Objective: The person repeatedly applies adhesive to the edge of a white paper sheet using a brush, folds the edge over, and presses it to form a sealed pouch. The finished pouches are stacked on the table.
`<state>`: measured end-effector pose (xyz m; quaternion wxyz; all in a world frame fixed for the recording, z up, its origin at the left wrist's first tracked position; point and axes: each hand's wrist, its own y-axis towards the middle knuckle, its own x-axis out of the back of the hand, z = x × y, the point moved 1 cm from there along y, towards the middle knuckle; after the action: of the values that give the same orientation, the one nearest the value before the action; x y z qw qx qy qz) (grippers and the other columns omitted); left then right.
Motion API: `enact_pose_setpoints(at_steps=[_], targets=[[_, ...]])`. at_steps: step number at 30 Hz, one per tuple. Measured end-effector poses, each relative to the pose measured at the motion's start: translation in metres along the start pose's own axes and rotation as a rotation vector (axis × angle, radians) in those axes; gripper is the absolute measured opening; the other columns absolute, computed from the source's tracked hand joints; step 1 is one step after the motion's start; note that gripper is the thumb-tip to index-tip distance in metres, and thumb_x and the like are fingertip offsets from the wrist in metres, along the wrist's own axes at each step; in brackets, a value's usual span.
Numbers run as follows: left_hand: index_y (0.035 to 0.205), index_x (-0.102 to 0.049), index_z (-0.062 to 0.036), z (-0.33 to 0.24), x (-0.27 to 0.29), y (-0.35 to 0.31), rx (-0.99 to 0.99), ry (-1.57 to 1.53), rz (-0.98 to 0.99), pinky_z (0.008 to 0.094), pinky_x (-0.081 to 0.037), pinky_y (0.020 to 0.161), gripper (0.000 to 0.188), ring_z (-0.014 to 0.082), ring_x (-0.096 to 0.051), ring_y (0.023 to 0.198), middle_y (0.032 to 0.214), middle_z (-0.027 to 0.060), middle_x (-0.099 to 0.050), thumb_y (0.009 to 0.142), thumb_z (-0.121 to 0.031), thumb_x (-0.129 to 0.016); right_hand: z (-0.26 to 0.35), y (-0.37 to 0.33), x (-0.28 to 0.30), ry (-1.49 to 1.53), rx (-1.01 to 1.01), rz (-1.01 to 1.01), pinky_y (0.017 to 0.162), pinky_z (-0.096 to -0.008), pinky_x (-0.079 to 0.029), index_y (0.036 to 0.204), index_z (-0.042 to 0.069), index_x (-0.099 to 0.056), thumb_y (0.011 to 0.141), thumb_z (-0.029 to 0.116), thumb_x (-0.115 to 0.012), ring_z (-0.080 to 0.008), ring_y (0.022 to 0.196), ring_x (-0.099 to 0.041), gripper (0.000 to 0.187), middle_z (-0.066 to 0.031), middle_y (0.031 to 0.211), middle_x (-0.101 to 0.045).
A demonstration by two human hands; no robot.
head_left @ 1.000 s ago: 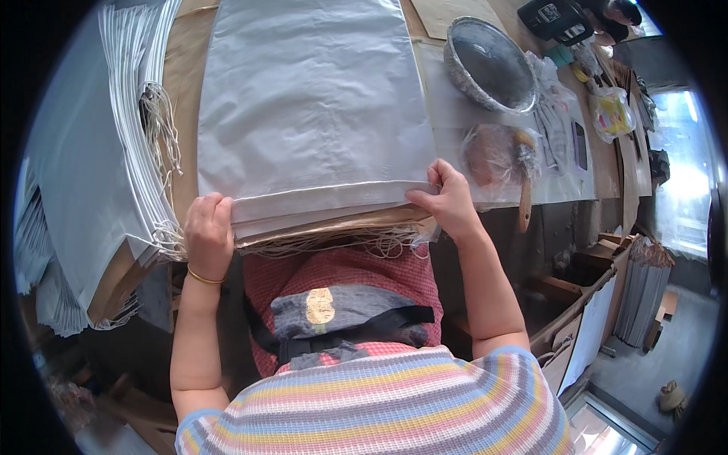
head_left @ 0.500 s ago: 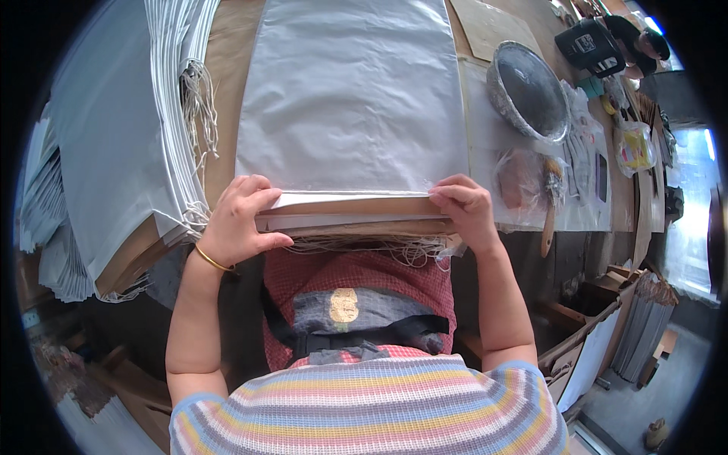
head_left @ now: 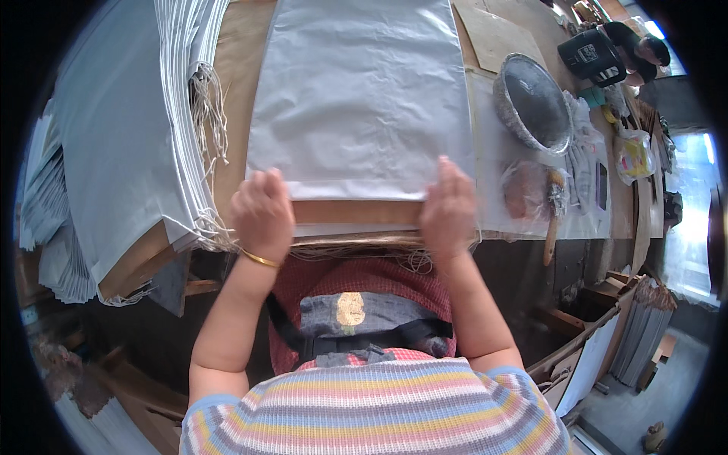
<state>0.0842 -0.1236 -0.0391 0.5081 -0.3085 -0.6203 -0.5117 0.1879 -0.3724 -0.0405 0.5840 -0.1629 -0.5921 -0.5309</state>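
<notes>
white sheet (head_left: 356, 91): a large flat white bag or sheet lay on the brown table (head_left: 239, 45), its near edge folded over a brown strip (head_left: 356, 211) right at the table's front edge.
handling: it looked light, thin and floppy — likely to crease or slide on the stack beneath, so the two near corners seemed the sound places to hold it.
left hand (head_left: 263, 212): pressed on the near left corner of the white sheet, fingers curled close together over the fold, palm down; a gold bangle (head_left: 260, 259) sat at the wrist.
right hand (head_left: 449, 208): flat on the near right corner of the white sheet, fingers together and stretched forward, pinning rather than gripping.
arms: both forearms rose from the lower edge, elbows out, wrists level with the fold.
strings (head_left: 364, 250): loose pale cords hung just below the white sheet's near edge.
stacked bags (head_left: 121, 144): a tilted pile left of the white sheet, with corded handles.
metal bowl (head_left: 533, 102): right of the white sheet — a brush (head_left: 555, 208) lay nearer, just right of the right hand.
</notes>
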Motion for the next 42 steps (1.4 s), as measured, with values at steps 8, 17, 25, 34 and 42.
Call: enact_pose_setpoints(at_steps=[8, 17, 25, 34, 42], targets=[[0.148, -0.008, 0.0075, 0.021, 0.012, -0.018, -0.241, -0.036, 0.578, 0.0414, -0.003, 0.119, 0.115, 0.0345, -0.001, 0.147, 0.157, 0.0233, -0.004, 0.078, -0.079, -0.036, 0.004, -0.023, 0.010, -0.106, -0.037, 0.542, 0.119, -0.0407, -0.006, 0.148, -0.006, -0.016, 0.091, 0.055, -0.049, -0.0328, 0.146, -0.009, 0.089, -0.0223, 0.156, -0.014], [0.145, -0.017, 0.0117, 0.033, -0.006, -0.026, -0.198, -0.134, 0.399, 0.0435, -0.010, 0.118, 0.112, 0.0380, -0.010, 0.145, 0.155, 0.0274, -0.011, 0.080, -0.076, -0.040, -0.036, -0.010, 0.026, 0.124, -0.432, 0.063, 0.091, -0.0434, -0.042, 0.102, -0.006, -0.059, 0.077, 0.020, -0.072, -0.0350, 0.103, -0.052, 0.038, -0.0200, 0.109, -0.059], [0.139, -0.033, 0.0085, 0.049, 0.005, -0.031, 0.215, -0.885, -0.018, 0.0380, -0.048, 0.090, 0.068, 0.0333, -0.058, 0.104, 0.122, 0.0254, -0.055, 0.089, -0.024, -0.067, -0.052, 0.006, 0.088, 1.568, -0.731, 0.108, 0.093, -0.0324, -0.046, 0.124, -0.005, -0.046, 0.079, 0.008, -0.060, -0.0209, 0.104, -0.059, 0.048, -0.0127, 0.115, -0.058], [0.079, -0.057, -0.0063, 0.036, 0.076, -0.031, -0.196, -0.630, -0.306, 0.0416, -0.042, 0.052, 0.012, 0.0315, -0.054, 0.057, 0.064, 0.0110, -0.053, 0.084, -0.013, -0.065, -0.050, -0.036, 0.058, 0.574, -0.171, 0.029, 0.059, -0.0338, -0.046, 0.103, -0.003, -0.058, 0.089, 0.002, -0.050, -0.0238, 0.059, -0.057, 0.017, -0.0149, 0.072, -0.061], [0.086, -0.059, 0.0016, 0.166, 0.108, -0.115, 0.558, -0.358, -0.618, 0.0423, -0.044, 0.059, 0.015, 0.0351, -0.057, 0.065, 0.073, 0.0185, -0.058, 0.092, -0.011, -0.057, 0.086, 0.040, 0.004, 1.033, -0.068, 0.452, 0.059, -0.0324, -0.047, 0.119, 0.002, -0.053, 0.094, 0.003, -0.049, -0.0172, 0.066, -0.056, 0.025, -0.0119, 0.077, -0.060]])
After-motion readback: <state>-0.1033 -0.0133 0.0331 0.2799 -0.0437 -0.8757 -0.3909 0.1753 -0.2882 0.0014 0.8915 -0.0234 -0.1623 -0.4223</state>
